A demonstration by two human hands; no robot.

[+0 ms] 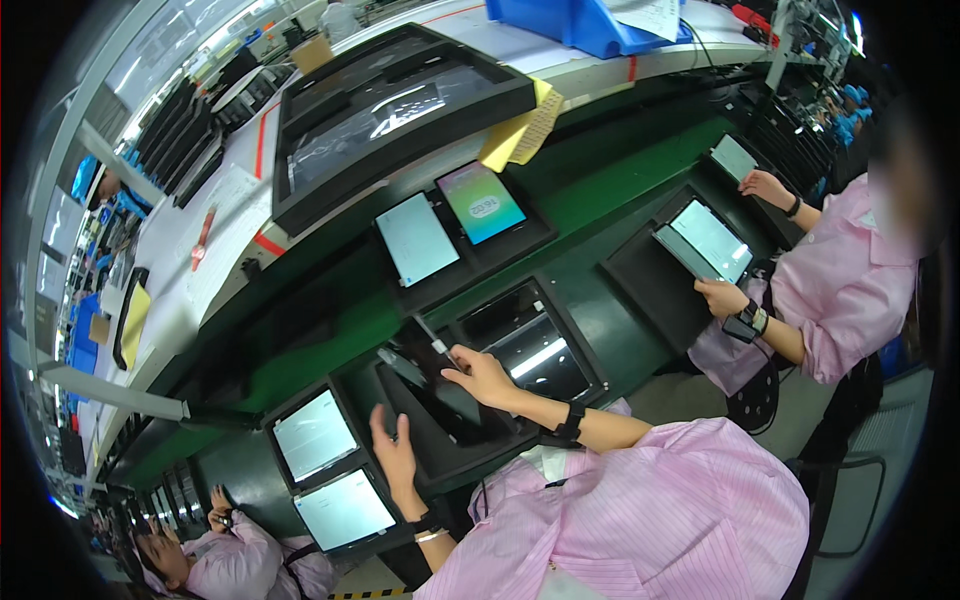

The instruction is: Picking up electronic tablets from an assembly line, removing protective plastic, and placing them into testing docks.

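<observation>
Right hand (483,376) with fingers curled, thumb and forefinger pinching the lower end of a slim stylus-like tool (432,340) that slants up and away from the fingertips. A dark tablet (440,385) lies directly beneath those fingers, in a black tray (455,445) on the green conveyor (600,190). Left hand (393,455) open, fingers spread and raised, touching nothing, just beside the tray's near edge. Beyond its fingertips, two lit tablets (315,435).
</observation>
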